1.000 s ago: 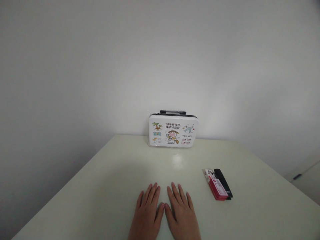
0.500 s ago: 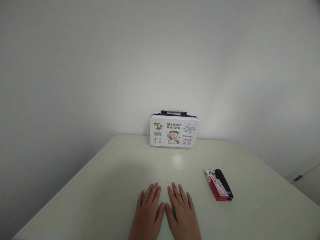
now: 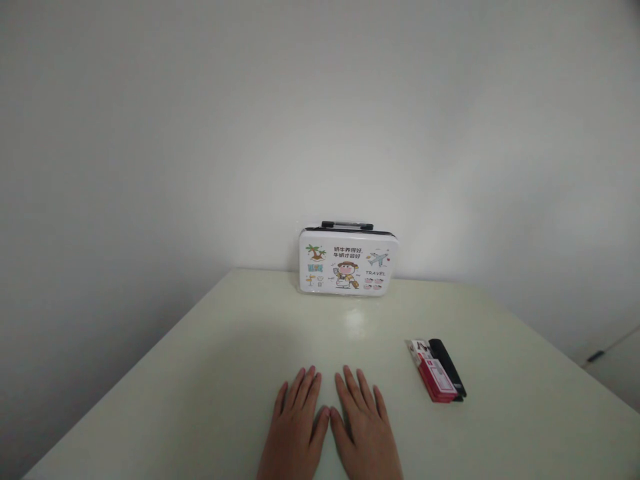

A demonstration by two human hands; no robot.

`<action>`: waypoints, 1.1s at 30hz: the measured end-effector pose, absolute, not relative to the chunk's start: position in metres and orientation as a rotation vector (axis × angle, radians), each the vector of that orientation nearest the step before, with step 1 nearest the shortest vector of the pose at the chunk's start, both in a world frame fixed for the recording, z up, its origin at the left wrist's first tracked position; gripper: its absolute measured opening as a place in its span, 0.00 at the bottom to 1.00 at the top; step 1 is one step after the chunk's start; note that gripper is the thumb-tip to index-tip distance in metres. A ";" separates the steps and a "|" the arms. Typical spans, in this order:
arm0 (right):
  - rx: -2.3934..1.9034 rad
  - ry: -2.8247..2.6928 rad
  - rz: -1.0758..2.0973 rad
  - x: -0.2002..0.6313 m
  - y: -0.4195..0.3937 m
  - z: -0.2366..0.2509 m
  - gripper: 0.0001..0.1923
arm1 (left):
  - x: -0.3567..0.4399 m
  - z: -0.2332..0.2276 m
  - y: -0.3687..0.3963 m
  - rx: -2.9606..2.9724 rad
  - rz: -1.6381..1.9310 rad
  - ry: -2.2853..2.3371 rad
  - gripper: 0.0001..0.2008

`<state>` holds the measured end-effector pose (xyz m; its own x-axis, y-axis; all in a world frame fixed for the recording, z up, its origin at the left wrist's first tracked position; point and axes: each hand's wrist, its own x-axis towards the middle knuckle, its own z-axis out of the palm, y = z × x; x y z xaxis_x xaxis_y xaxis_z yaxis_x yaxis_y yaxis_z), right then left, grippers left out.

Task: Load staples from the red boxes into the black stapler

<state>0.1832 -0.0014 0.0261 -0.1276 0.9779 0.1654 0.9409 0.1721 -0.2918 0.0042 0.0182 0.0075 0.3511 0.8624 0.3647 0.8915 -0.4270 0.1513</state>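
Observation:
Palm down on the pale tabletop [image 3: 200, 400], my left hand [image 3: 295, 427] lies flat with its fingers stretched forward and holds nothing. My right hand [image 3: 366, 427] rests flat beside it, fingers spread and likewise bare. The tips of the two thumbs meet or nearly meet between them. Off to the right of my right hand are a small red and white box [image 3: 437, 380] and a black, long, narrow case [image 3: 447, 367], lying side by side. A white case [image 3: 345, 261] with cartoon prints and a black handle stands upright at the back.
Behind the white case rises a plain wall [image 3: 320, 120], close to the table's far edge. The table's left edge slants from the near left corner toward the back. Beyond its right edge a dark handle-like piece [image 3: 596, 357] shows on a pale surface.

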 end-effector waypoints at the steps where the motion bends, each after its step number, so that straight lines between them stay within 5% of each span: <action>1: -1.831 -2.139 0.168 0.183 -0.002 0.026 0.29 | 0.004 0.007 0.018 -2.518 -0.617 -1.632 0.27; 33: -1.844 -2.134 0.212 0.183 -0.004 0.034 0.30 | 0.006 0.007 0.017 -2.538 -0.600 -1.660 0.27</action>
